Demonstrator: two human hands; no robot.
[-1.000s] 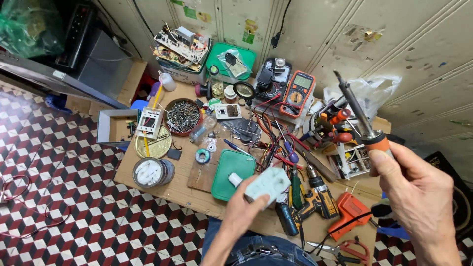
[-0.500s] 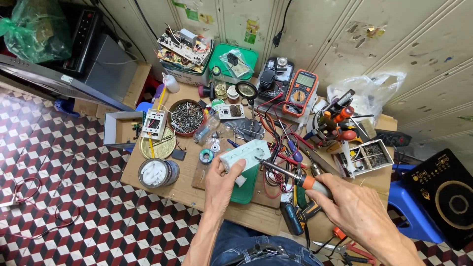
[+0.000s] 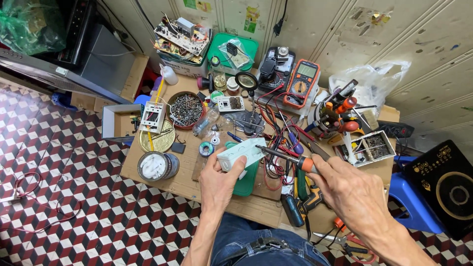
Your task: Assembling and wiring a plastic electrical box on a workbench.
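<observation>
Risk first: soldering iron (image 3: 288,157) in the right hand (image 3: 352,189), fingers closed round its orange grip, tip pointing at the pale rectangular box (image 3: 241,154) that the left hand (image 3: 219,182) clamps from below. Box is held just above the green tray (image 3: 246,181), near the tabletop (image 3: 162,184) front edge. Tip sits very close to the box's right end and to the left fingers (a slip could likely scorch plastic or skin). Red and black wires (image 3: 276,123) lie tangled just behind the box; a drifting tip could melt insulation. Open room is scant: screw bowl (image 3: 185,109) and round tin (image 3: 156,165) to the box's left, multimeter (image 3: 301,83) beyond. Only the strip left of the tray looks bare.
</observation>
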